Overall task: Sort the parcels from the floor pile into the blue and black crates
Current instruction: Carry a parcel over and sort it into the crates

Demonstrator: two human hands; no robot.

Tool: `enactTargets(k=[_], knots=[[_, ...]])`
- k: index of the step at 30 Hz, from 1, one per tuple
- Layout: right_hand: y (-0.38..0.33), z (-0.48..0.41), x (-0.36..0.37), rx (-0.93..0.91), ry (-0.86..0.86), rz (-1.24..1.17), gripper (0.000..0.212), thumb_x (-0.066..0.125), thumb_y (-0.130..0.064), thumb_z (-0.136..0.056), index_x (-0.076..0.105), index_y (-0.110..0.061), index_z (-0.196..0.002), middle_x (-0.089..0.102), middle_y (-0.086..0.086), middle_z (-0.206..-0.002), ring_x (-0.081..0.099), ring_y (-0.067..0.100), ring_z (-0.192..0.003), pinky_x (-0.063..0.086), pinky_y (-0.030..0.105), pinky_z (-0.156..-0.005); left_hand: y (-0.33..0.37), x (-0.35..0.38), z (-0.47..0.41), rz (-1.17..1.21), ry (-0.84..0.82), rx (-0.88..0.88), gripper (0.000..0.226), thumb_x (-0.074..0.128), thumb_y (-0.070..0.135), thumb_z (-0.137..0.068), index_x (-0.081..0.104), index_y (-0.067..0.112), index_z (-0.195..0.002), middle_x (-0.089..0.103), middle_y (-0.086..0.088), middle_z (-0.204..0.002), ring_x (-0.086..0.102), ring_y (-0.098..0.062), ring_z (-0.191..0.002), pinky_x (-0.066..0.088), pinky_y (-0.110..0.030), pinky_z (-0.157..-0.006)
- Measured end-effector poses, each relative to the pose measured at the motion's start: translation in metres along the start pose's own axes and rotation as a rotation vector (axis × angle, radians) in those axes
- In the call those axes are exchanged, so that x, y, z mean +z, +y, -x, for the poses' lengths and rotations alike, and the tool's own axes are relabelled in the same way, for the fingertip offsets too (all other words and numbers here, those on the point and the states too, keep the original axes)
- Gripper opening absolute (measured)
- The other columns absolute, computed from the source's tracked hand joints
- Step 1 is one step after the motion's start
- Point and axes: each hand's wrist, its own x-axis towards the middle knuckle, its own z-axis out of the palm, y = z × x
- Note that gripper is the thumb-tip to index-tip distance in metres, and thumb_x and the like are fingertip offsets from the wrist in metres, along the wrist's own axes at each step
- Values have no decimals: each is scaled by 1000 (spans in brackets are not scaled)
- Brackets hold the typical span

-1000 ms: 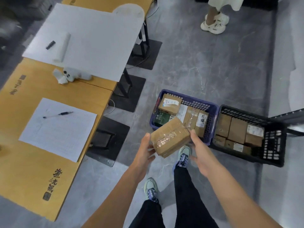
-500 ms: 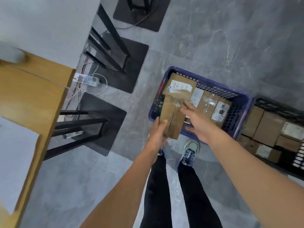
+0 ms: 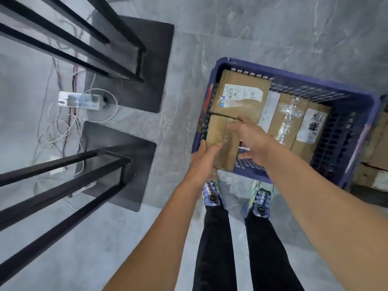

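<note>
A taped brown cardboard parcel point(image 3: 223, 143) sits at the near left corner of the blue crate point(image 3: 354, 97), between both my hands. My left hand point(image 3: 204, 162) holds its near left end, fingers on top. My right hand point(image 3: 251, 139) grips its far right side, fingers curled over the edge. Other parcels lie in the blue crate: a labelled box point(image 3: 241, 93) at the far left and taped boxes point(image 3: 291, 120) to the right. The black crate point(image 3: 378, 156) shows only at the right frame edge, with cardboard boxes inside.
Black table legs point(image 3: 69, 51) and dark floor plates point(image 3: 134, 66) stand to the left. A white power strip point(image 3: 80, 100) with loose cables lies on the grey floor between them. My feet point(image 3: 212, 194) stand just in front of the blue crate.
I have bent lower and the view dropped toward the floor. The parcel went from held in the air down into the blue crate's near left corner, both hands still on it.
</note>
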Motion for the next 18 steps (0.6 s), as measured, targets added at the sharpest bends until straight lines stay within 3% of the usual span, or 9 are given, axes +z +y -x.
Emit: enactTargets(k=[4, 6, 9, 12, 15, 18], knots=[[3, -27, 5, 51, -15, -59, 54, 56, -28, -103, 36, -35, -153, 54, -12, -103, 59, 19, -98, 54, 50, -94, 7, 2, -24, -85, 19, -19, 90, 56, 71, -73, 31, 45, -155, 40, 1, -155, 59, -27, -122, 55, -37, -83], [9, -40, 9, 72, -34, -94, 63, 59, -32, -100, 31, -37, -156, 56, -6, -124, 58, 27, -117, 55, 53, -93, 7, 3, -40, -143, 60, -6, 87, 55, 72, -70, 39, 40, -149, 40, -4, -153, 54, -31, -129, 52, -47, -100], [20, -51, 16, 77, -38, -147, 64, 62, -31, -99, 30, -36, -155, 59, -3, -138, 62, 26, -118, 54, 52, -96, 3, 6, -55, -202, 93, -1, 96, 56, 73, -68, 32, 38, -154, 31, 2, -155, 45, -30, -136, 44, -51, -112], [31, -57, 21, 91, -31, -203, 48, 63, -26, -98, 45, -27, -142, 69, -1, -125, 68, 22, -108, 56, 50, -97, -4, 9, -60, -228, 72, 27, 85, 58, 69, -72, 32, 45, -149, 34, 0, -154, 40, -26, -141, 42, -54, -112], [41, -63, 24, 79, -37, -252, 24, 60, -17, -98, 63, -24, -121, 75, -2, -107, 70, 16, -91, 58, 35, -79, -5, 12, -52, -270, 96, 127, 63, 56, 64, -80, 43, 41, -137, 43, 0, -142, 41, -19, -134, 40, -50, -111], [50, -68, 28, 54, -73, -304, 15, 59, -11, -97, 65, -24, -99, 77, -4, -93, 70, 14, -86, 56, 37, -88, -12, 16, -50, -287, 127, 175, 44, 54, 55, -94, 47, 41, -136, 35, 6, -137, 41, -9, -118, 38, -37, -99]])
